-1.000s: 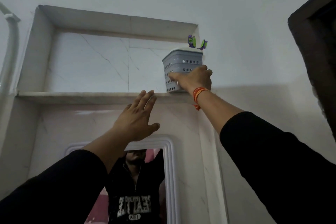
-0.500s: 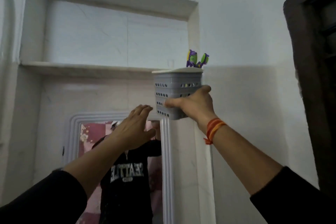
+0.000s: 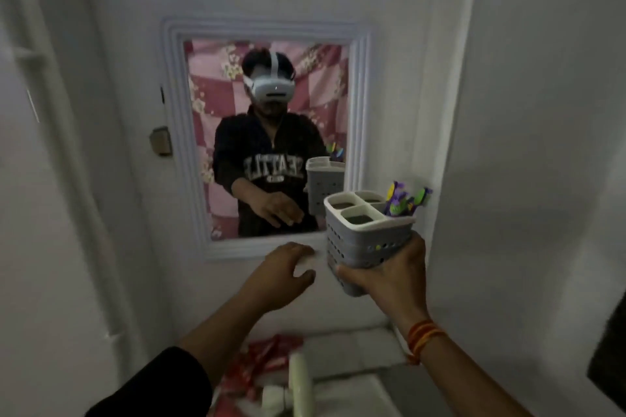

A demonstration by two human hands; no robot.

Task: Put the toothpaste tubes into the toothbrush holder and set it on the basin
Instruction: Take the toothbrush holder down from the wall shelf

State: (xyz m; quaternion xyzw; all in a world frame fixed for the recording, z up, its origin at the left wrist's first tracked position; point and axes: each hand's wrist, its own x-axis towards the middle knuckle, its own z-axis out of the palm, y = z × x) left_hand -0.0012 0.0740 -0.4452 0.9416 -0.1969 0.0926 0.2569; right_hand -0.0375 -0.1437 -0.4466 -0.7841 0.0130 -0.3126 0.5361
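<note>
My right hand [image 3: 389, 276] grips the bottom of a grey perforated toothbrush holder [image 3: 364, 237] with a white divided top, held in the air before the mirror. Purple and green toothbrushes [image 3: 404, 201] stick out of its far right compartment; the other compartments look empty. My left hand [image 3: 283, 272] hovers open just left of the holder, fingers apart, touching nothing. Red and white toothpaste tubes [image 3: 261, 366] lie on the basin [image 3: 352, 349] below, blurred, partly hidden by my left arm.
A white-framed mirror [image 3: 267, 139] on the wall reflects a person in a dark sweatshirt with a headset. A white tap [image 3: 298, 386] stands at the basin's near edge. A white pipe [image 3: 84, 179] runs down the left wall. White walls close in left and right.
My right hand has brought the holder down from the high shelf to mirror height. The view has tilted down, revealing the basin, tap and tubes. My left hand came down alongside, still open.
</note>
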